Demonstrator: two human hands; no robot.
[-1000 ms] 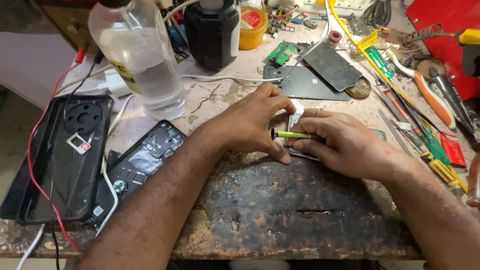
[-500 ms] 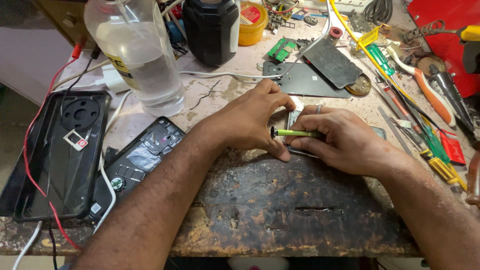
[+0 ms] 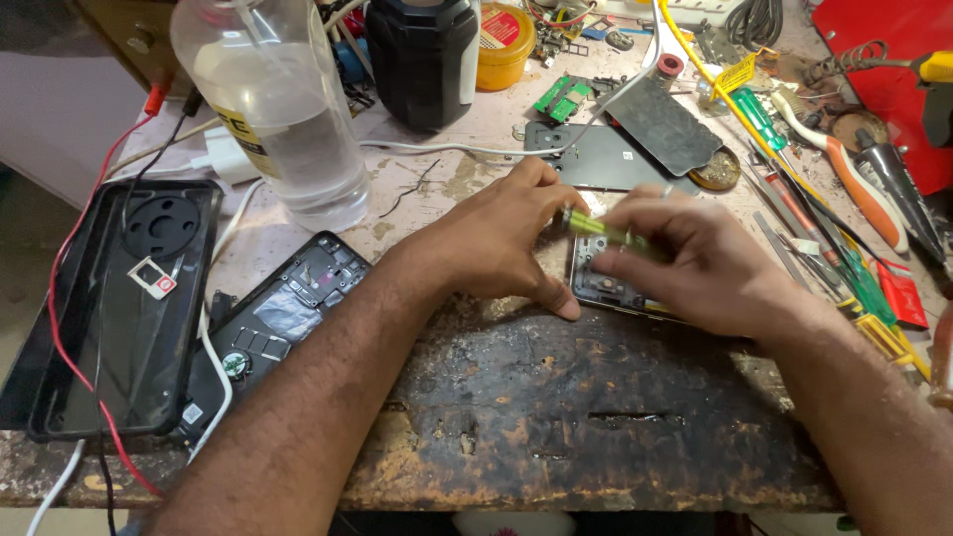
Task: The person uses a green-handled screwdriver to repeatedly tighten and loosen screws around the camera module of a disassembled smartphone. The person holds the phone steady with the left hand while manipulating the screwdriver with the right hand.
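An opened phone body point(image 3: 608, 286) lies flat near the middle of the worn workbench, mostly hidden under both hands. My left hand point(image 3: 501, 243) rests on its left side, fingers and thumb pressing the edge. My right hand point(image 3: 690, 260) holds a thin green-handled screwdriver point(image 3: 606, 230) lying nearly level over the phone's upper part; its tip is hidden by my left fingers.
A clear plastic bottle point(image 3: 283, 109) and a black jar point(image 3: 422, 60) stand at the back. A black phone cover point(image 3: 129, 308) and an opened phone point(image 3: 273, 333) lie at left with red and white wires. Screwdrivers and pliers point(image 3: 844, 189) crowd the right; a dark panel point(image 3: 615, 159) lies behind.
My right hand has shifted the green screwdriver slightly up and left over the phone. My left hand stays on the phone's edge.
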